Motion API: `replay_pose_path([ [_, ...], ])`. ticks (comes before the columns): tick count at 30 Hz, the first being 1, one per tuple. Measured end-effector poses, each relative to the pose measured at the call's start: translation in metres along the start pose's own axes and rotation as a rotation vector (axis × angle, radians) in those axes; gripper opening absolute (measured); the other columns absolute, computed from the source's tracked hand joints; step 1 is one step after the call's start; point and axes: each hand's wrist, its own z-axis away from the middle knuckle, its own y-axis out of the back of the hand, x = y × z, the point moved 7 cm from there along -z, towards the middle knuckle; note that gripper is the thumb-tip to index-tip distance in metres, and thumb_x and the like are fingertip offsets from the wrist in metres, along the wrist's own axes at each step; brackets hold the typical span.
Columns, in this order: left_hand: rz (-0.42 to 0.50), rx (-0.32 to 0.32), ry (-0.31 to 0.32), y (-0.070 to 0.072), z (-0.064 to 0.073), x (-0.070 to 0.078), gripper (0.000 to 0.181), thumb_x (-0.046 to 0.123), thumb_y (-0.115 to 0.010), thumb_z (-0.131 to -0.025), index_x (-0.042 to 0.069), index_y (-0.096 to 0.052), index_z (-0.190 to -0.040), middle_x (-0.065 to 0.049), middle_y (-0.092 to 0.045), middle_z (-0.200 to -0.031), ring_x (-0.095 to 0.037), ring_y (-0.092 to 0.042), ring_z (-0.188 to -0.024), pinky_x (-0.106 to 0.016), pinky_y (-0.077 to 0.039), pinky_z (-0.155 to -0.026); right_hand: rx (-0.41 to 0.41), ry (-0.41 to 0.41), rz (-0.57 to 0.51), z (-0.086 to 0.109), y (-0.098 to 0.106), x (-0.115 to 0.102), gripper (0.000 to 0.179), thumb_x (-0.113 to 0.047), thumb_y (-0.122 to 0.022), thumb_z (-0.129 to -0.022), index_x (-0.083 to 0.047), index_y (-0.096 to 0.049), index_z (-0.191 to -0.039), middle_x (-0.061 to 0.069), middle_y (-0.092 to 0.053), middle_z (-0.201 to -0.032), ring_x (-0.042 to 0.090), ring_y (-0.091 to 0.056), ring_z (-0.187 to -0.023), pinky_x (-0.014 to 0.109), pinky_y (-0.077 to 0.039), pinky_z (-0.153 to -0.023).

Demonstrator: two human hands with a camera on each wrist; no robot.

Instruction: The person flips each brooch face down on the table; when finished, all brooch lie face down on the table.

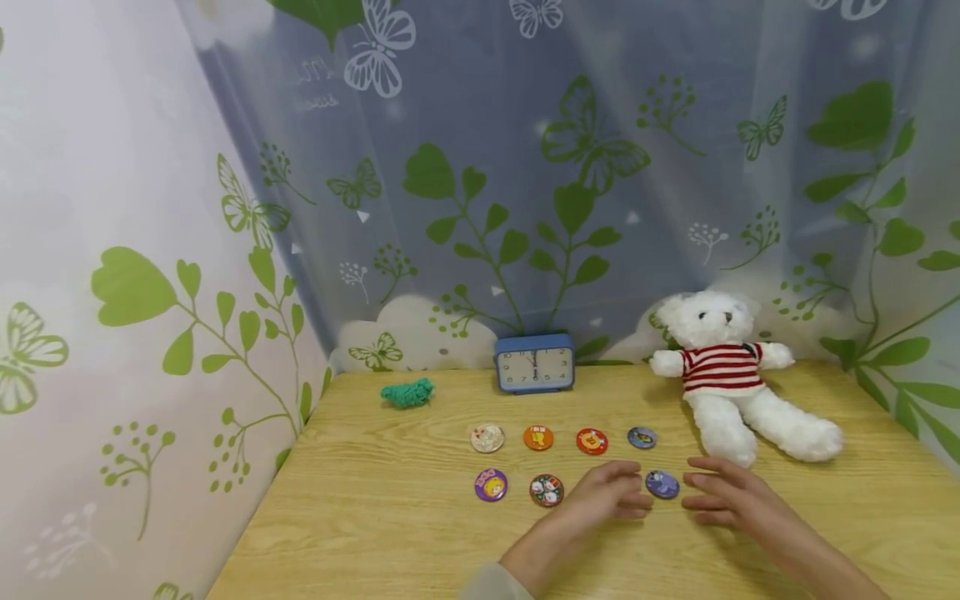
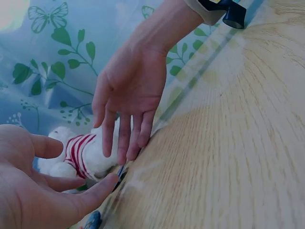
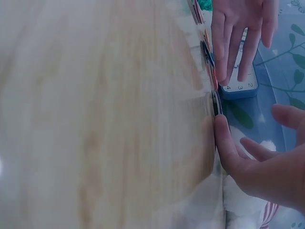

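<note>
Table (image 1: 360,508): bear (image 1: 723,367) at back right corner. Left hand (image 1: 602,493) and right hand (image 1: 738,497), both loosely extended, gripping nothing, flank purple badge (image 1: 662,484), toward table's right edge; contact unclear. Step looks like badge adjusting; next nudge probably calls for light touch.

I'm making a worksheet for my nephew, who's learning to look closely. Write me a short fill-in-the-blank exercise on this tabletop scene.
1. The back row of round badges has ____ badges in it.
2. The alarm clock has a ____ case.
3. The white teddy bear wears a red and white ____ top.
4. Of the left hand and the right hand, the one nearer the bear is the ____.

Missing words: four; blue; striped; right
</note>
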Motion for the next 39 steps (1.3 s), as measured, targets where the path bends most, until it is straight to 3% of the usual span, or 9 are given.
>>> replay_pose_path([
  [3,0.000,0.044,0.003,-0.004,-0.003,-0.003,0.044,0.008,-0.058,-0.101,-0.009,-0.053,-0.141,-0.017,-0.069,-0.120,-0.034,-0.071,-0.107,-0.041,-0.062,-0.094,0.004,0.008,0.015,-0.001,-0.002,-0.002,0.054,-0.019,-0.043,-0.113,0.019,-0.027,-0.148,0.008,-0.063,-0.135,0.016,-0.072,-0.104,0.035,-0.062,-0.090],
  [5,-0.003,0.066,-0.001,-0.006,-0.004,-0.004,0.044,0.007,-0.059,-0.101,-0.010,-0.053,-0.141,-0.016,-0.069,-0.117,-0.031,-0.070,-0.105,-0.040,-0.062,-0.094,0.036,-0.015,0.033,-0.002,-0.003,-0.002,0.058,-0.020,-0.046,-0.112,0.019,-0.026,-0.149,0.018,-0.058,-0.139,0.018,-0.072,-0.104,0.035,-0.062,-0.089],
  [8,-0.007,0.090,-0.007,-0.007,-0.005,-0.003,0.044,0.005,-0.059,-0.100,-0.013,-0.053,-0.139,-0.016,-0.069,-0.116,-0.029,-0.070,-0.105,-0.040,-0.061,-0.095,0.078,-0.047,0.068,-0.004,-0.005,-0.004,0.064,-0.023,-0.048,-0.111,0.019,-0.023,-0.152,0.036,-0.040,-0.150,0.020,-0.071,-0.105,0.035,-0.062,-0.088],
  [11,-0.024,0.109,-0.004,-0.009,-0.007,-0.002,0.045,0.004,-0.060,-0.098,-0.015,-0.053,-0.138,-0.016,-0.069,-0.117,-0.029,-0.069,-0.107,-0.040,-0.060,-0.098,0.103,-0.061,0.086,-0.005,-0.004,-0.005,0.066,-0.025,-0.049,-0.111,0.019,-0.022,-0.152,0.040,-0.033,-0.153,0.022,-0.071,-0.106,0.035,-0.062,-0.088],
  [20,-0.089,0.181,0.043,-0.014,-0.008,-0.003,0.038,0.007,-0.063,-0.096,-0.012,-0.060,-0.130,-0.012,-0.071,-0.113,-0.029,-0.068,-0.110,-0.043,-0.057,-0.103,0.052,0.019,0.098,-0.010,-0.008,-0.005,0.064,-0.018,-0.051,-0.110,0.026,-0.023,-0.147,0.041,-0.048,-0.142,0.018,-0.072,-0.100,0.034,-0.063,-0.088],
  [25,-0.094,0.185,0.018,-0.016,-0.008,-0.002,0.031,0.006,-0.061,-0.095,-0.009,-0.063,-0.122,-0.011,-0.071,-0.108,-0.026,-0.069,-0.105,-0.040,-0.058,-0.100,0.025,0.086,0.077,-0.011,-0.011,-0.005,0.058,-0.008,-0.050,-0.108,0.030,-0.023,-0.142,0.023,-0.065,-0.121,0.015,-0.072,-0.094,0.032,-0.064,-0.083],
  [29,-0.073,0.185,-0.001,-0.017,-0.009,-0.003,0.029,0.005,-0.060,-0.093,-0.010,-0.065,-0.118,-0.011,-0.071,-0.106,-0.022,-0.068,-0.103,-0.039,-0.058,-0.099,0.041,0.090,0.078,-0.012,-0.011,-0.006,0.056,-0.007,-0.052,-0.107,0.030,-0.026,-0.141,0.010,-0.067,-0.113,0.013,-0.072,-0.092,0.031,-0.064,-0.082],
  [39,-0.029,0.180,0.006,-0.017,-0.010,-0.006,0.034,0.006,-0.056,-0.097,-0.014,-0.061,-0.124,-0.014,-0.070,-0.111,-0.024,-0.067,-0.107,-0.040,-0.057,-0.102,0.150,0.036,0.142,-0.021,-0.011,-0.003,0.043,0.003,-0.051,-0.105,0.032,-0.041,-0.134,0.021,-0.072,-0.111,0.009,-0.072,-0.085,0.025,-0.063,-0.079],
])
